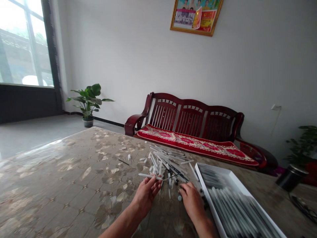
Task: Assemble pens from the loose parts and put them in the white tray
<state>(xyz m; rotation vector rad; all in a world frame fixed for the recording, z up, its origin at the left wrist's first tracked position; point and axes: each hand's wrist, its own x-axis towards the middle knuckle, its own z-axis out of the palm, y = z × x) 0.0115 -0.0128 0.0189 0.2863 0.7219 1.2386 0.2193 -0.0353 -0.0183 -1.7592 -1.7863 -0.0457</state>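
Observation:
My left hand (148,193) is closed around a white pen barrel (146,176), which lies crosswise over the fingers with its tapered tip to the left. A thin dark rod (171,177) stretches to the right from near the barrel's end. My right hand (192,200) is low over the table with its fingers pinched; what they hold, if anything, is too small to make out. A small pale round piece (179,198) shows beside its fingertips. Just beyond both hands spreads a loose pile of white and dark pen parts (163,162).
Right of my right hand stands a white box (237,185) filled with rows of pens (242,208). A patterned cloth covers the table (74,185). Behind it is a wooden bench (193,115) with a red cover. A dark cylindrical container (291,178) stands at the far right.

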